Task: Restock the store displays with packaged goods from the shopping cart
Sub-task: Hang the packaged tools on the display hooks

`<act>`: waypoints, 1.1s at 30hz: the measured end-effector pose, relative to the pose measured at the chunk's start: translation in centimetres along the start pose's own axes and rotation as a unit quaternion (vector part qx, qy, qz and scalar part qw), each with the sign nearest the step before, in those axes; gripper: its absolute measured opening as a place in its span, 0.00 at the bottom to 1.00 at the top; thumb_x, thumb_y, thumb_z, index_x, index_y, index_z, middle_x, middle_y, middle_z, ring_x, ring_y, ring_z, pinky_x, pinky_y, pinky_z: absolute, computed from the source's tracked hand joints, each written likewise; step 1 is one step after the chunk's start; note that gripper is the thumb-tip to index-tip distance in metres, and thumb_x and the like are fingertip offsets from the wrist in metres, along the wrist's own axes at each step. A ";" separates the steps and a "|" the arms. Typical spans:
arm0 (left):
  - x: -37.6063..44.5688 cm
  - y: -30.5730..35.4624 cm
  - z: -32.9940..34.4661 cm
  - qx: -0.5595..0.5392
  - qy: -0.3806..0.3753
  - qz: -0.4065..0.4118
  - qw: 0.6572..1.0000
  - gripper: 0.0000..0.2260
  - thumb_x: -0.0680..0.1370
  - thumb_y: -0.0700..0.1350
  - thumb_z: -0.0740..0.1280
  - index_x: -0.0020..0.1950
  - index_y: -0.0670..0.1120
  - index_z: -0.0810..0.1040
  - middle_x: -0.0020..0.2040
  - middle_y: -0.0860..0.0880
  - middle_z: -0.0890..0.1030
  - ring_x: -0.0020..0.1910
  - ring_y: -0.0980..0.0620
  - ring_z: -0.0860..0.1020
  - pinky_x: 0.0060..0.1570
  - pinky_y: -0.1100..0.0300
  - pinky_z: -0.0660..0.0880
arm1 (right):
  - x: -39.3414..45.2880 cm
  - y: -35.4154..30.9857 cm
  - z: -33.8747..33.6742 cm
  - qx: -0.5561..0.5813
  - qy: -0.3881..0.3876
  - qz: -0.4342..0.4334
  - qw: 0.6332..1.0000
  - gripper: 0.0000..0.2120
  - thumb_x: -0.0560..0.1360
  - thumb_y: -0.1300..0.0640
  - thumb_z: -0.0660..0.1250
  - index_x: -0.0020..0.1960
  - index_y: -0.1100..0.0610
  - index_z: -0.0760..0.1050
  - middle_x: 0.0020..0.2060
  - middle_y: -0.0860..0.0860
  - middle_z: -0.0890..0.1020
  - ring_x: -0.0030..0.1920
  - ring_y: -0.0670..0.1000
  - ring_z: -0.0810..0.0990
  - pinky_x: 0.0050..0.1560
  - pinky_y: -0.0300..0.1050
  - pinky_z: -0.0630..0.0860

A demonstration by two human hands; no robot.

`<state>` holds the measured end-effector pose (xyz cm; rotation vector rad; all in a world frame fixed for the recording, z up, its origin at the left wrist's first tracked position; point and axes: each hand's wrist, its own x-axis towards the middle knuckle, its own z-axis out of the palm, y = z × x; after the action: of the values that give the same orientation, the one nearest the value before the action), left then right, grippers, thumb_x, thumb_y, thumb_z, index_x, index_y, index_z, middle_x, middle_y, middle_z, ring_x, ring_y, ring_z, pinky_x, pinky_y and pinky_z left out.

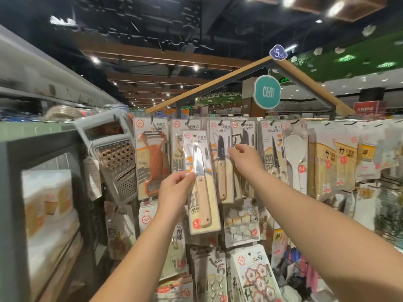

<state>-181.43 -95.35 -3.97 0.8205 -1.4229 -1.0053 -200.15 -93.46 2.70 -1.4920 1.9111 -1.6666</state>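
Wooden-handled and sealed in clear plastic, the knife pack (201,182) is being held up in front of the display rack (327,124) by the left hand (174,192), whose fingers are pinching its left edge. The right hand (242,152) is reaching to the hanging knife packs (221,162), fingers pinching the front one (probably steadying it). Hanging seems the step in hand; next, the pack's top hole needs lining up with the hook.
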 end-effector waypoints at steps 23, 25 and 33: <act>4.4 3.6 7.2 0.017 -0.071 0.065 0.995 0.30 0.77 0.44 0.71 0.77 0.51 0.63 0.44 0.42 0.82 0.43 0.51 0.83 0.43 0.57 0.79 | -1.9 2.8 -2.0 0.222 -0.058 0.106 0.968 0.06 0.79 0.59 0.68 0.50 0.61 0.80 0.38 0.55 0.85 0.36 0.53 0.82 0.42 0.48 0.78; 4.9 3.7 7.2 0.027 -0.082 0.072 0.994 0.29 0.78 0.44 0.70 0.77 0.52 0.64 0.43 0.42 0.81 0.37 0.55 0.81 0.36 0.62 0.76 | -1.7 3.0 -1.9 0.226 -0.049 0.111 0.967 0.06 0.79 0.58 0.68 0.51 0.61 0.80 0.38 0.54 0.85 0.34 0.51 0.82 0.35 0.43 0.77; 6.3 2.9 6.8 0.050 -0.084 0.077 0.992 0.29 0.79 0.43 0.68 0.78 0.52 0.63 0.36 0.48 0.76 0.32 0.54 0.73 0.33 0.60 0.70 | -0.4 2.9 -1.8 0.195 -0.038 0.104 0.975 0.08 0.76 0.57 0.71 0.52 0.61 0.81 0.46 0.57 0.85 0.44 0.56 0.83 0.40 0.46 0.76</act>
<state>-188.68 -99.17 1.37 0.6990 -1.6654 -0.9073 -202.74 -92.45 0.74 -1.1453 1.5253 -1.7325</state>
